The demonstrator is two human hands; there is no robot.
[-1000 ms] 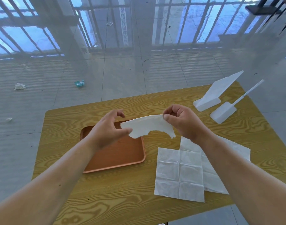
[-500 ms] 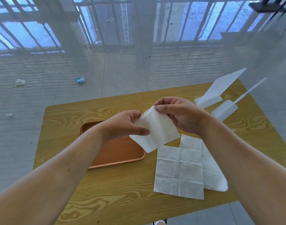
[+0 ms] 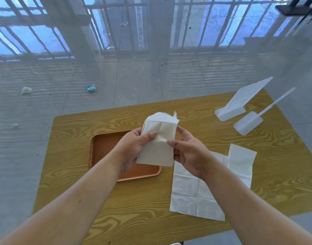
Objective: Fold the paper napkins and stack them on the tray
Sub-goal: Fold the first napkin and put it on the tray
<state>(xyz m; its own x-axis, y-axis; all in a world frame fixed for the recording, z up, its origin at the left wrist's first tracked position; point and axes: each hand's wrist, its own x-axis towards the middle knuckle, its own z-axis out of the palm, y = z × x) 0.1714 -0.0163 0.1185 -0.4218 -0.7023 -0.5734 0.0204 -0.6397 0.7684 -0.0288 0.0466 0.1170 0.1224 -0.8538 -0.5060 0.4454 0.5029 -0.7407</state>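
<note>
Above tray [image 3: 102, 152]: two hands, one napkin [image 3: 157, 142].

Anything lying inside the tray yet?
No napkin shows on the tray's visible floor. Its right part is hidden behind the left hand and the held napkin.

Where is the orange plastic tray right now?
In the head view, the orange plastic tray lies on the wooden table, left of centre, partly under the left hand, left of the flat white napkins.
</note>
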